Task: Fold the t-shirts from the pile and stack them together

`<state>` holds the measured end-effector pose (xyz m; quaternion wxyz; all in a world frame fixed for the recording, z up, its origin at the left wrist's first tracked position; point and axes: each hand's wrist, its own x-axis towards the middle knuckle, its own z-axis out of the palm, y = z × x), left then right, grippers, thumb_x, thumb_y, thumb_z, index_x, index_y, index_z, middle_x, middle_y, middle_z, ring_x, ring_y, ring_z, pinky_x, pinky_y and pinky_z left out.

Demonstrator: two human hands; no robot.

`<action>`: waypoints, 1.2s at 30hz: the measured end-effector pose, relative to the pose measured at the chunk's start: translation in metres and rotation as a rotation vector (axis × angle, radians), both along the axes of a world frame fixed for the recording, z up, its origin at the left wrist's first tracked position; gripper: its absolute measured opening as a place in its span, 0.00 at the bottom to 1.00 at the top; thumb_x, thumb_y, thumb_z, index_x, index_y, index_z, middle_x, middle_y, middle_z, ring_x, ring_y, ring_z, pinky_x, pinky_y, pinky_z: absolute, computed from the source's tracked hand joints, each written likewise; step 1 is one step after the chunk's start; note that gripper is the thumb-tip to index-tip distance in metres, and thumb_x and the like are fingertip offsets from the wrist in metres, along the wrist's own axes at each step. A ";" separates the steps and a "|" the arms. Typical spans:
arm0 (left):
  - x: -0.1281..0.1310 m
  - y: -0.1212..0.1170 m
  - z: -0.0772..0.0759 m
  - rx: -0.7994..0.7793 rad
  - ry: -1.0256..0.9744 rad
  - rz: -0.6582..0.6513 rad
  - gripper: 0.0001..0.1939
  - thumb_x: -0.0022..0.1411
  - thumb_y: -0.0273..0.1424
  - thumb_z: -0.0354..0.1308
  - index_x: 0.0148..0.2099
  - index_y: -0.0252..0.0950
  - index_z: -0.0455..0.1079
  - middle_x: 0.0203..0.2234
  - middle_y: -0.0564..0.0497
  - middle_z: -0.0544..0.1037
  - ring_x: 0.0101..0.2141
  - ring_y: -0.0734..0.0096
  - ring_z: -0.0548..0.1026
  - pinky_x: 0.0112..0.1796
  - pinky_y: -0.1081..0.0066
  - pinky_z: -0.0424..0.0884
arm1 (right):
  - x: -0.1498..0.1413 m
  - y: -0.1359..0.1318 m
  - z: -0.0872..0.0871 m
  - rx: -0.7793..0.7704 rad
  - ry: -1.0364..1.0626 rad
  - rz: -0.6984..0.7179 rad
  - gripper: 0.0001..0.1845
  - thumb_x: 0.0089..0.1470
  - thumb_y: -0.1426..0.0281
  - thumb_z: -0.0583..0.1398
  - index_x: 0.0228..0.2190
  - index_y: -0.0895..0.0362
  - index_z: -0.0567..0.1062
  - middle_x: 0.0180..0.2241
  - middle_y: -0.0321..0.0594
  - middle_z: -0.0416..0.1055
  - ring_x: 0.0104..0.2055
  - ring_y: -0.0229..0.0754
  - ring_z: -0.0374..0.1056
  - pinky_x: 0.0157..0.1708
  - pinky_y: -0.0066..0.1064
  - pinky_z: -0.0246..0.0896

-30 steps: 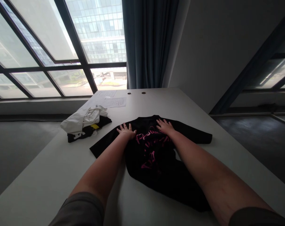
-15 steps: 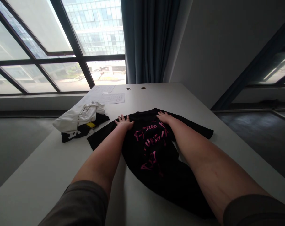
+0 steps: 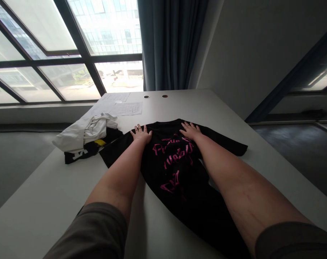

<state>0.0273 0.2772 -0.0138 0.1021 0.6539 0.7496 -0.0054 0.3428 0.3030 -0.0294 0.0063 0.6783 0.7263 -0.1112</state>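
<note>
Pink lettering (image 3: 174, 158) on the black shirt (image 3: 196, 196) has smoothed out compared with a second ago, so more of it shows now. Big white counter (image 3: 58, 201) runs under everything and well past the left grip (image 3: 141, 135) and right grip (image 3: 191, 131). Shirt's print up, right under both grips, sleeves out to either side, body trailing back beneath the right forearm. Left of the left grip there's a crumpled white garment (image 3: 77, 133) on top of a black garment (image 3: 84, 153). Paper sheets (image 3: 128, 108) lie beyond the left grip. Both grips rest near the shirt's shoulders, fingers spread. Tiniest bits: two round holes (image 3: 146, 96) beyond the grips.
</note>
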 end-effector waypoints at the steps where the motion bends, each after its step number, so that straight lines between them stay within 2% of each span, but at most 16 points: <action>1: -0.001 -0.002 0.000 0.024 0.000 -0.011 0.43 0.70 0.56 0.33 0.79 0.40 0.41 0.77 0.41 0.36 0.74 0.43 0.35 0.67 0.34 0.36 | 0.006 0.000 0.000 0.012 -0.001 0.019 0.42 0.66 0.44 0.43 0.74 0.46 0.46 0.77 0.34 0.36 0.77 0.56 0.34 0.73 0.57 0.32; 7: -0.004 -0.005 0.001 0.038 0.003 -0.025 0.43 0.70 0.56 0.34 0.79 0.40 0.42 0.77 0.42 0.37 0.74 0.45 0.36 0.68 0.37 0.36 | 0.051 0.000 -0.003 0.067 -0.013 -0.041 0.42 0.66 0.45 0.44 0.74 0.51 0.50 0.76 0.36 0.39 0.77 0.58 0.37 0.73 0.55 0.36; 12: -0.012 0.005 0.001 0.041 -0.001 -0.074 0.42 0.70 0.57 0.34 0.79 0.43 0.42 0.77 0.45 0.37 0.74 0.45 0.36 0.68 0.37 0.37 | 0.078 -0.005 -0.007 0.137 0.002 0.068 0.39 0.67 0.51 0.46 0.72 0.57 0.55 0.75 0.40 0.44 0.76 0.57 0.41 0.73 0.50 0.39; 17: -0.020 0.010 -0.001 0.058 0.001 -0.165 0.41 0.70 0.57 0.35 0.78 0.46 0.43 0.77 0.47 0.39 0.74 0.46 0.37 0.68 0.38 0.38 | 0.076 -0.014 -0.005 0.215 0.032 0.084 0.35 0.67 0.58 0.50 0.69 0.59 0.62 0.73 0.41 0.51 0.75 0.54 0.47 0.73 0.45 0.41; 21: -0.022 0.005 0.001 0.106 -0.007 -0.217 0.38 0.71 0.56 0.37 0.77 0.49 0.48 0.77 0.50 0.42 0.74 0.46 0.39 0.68 0.37 0.39 | 0.068 -0.033 0.008 0.402 0.113 0.030 0.26 0.66 0.65 0.50 0.57 0.59 0.77 0.63 0.46 0.70 0.67 0.51 0.61 0.69 0.40 0.51; 23: -0.022 0.001 0.001 0.163 -0.007 -0.225 0.36 0.71 0.55 0.39 0.75 0.51 0.54 0.76 0.51 0.44 0.74 0.46 0.41 0.68 0.39 0.40 | 0.070 -0.054 0.017 0.581 0.189 -0.022 0.24 0.67 0.66 0.48 0.49 0.58 0.81 0.54 0.49 0.77 0.61 0.52 0.67 0.66 0.42 0.56; 25: -0.021 -0.002 0.002 0.221 0.002 -0.217 0.33 0.71 0.52 0.42 0.73 0.51 0.60 0.76 0.52 0.47 0.74 0.48 0.43 0.69 0.43 0.42 | 0.072 -0.084 0.026 0.802 0.277 -0.110 0.23 0.68 0.65 0.47 0.45 0.56 0.81 0.48 0.51 0.78 0.56 0.55 0.69 0.62 0.47 0.60; 27: -0.019 -0.003 0.003 0.261 0.009 -0.205 0.31 0.71 0.50 0.44 0.71 0.50 0.64 0.75 0.51 0.51 0.73 0.49 0.46 0.69 0.47 0.44 | 0.070 -0.121 0.033 0.891 0.370 -0.113 0.22 0.68 0.64 0.48 0.43 0.54 0.81 0.43 0.49 0.78 0.51 0.55 0.71 0.58 0.48 0.64; 29: -0.016 -0.004 0.005 0.286 0.006 -0.182 0.29 0.71 0.48 0.46 0.70 0.49 0.65 0.74 0.50 0.55 0.72 0.50 0.50 0.68 0.50 0.47 | 0.060 -0.159 0.038 0.850 0.450 -0.037 0.19 0.67 0.64 0.50 0.41 0.52 0.81 0.41 0.47 0.78 0.48 0.53 0.72 0.56 0.47 0.66; 32: -0.012 -0.011 0.013 0.341 -0.014 -0.150 0.26 0.71 0.44 0.48 0.65 0.46 0.72 0.70 0.47 0.63 0.68 0.50 0.59 0.65 0.52 0.55 | 0.033 -0.209 0.042 0.644 0.529 0.201 0.15 0.66 0.66 0.53 0.40 0.48 0.81 0.39 0.44 0.78 0.46 0.52 0.73 0.52 0.48 0.69; 34: -0.012 -0.023 0.021 0.408 -0.052 -0.162 0.21 0.71 0.41 0.48 0.57 0.45 0.77 0.65 0.48 0.70 0.64 0.52 0.64 0.63 0.54 0.59 | 0.016 -0.235 0.045 0.559 0.560 0.337 0.13 0.65 0.67 0.55 0.42 0.46 0.81 0.42 0.43 0.78 0.48 0.52 0.73 0.52 0.49 0.70; 36: -0.017 -0.041 0.028 0.501 -0.121 -0.168 0.19 0.72 0.38 0.47 0.51 0.44 0.79 0.59 0.48 0.76 0.59 0.55 0.70 0.60 0.56 0.61 | 0.006 -0.256 0.046 0.535 0.564 0.396 0.14 0.64 0.68 0.57 0.46 0.45 0.80 0.47 0.43 0.77 0.52 0.53 0.71 0.54 0.51 0.69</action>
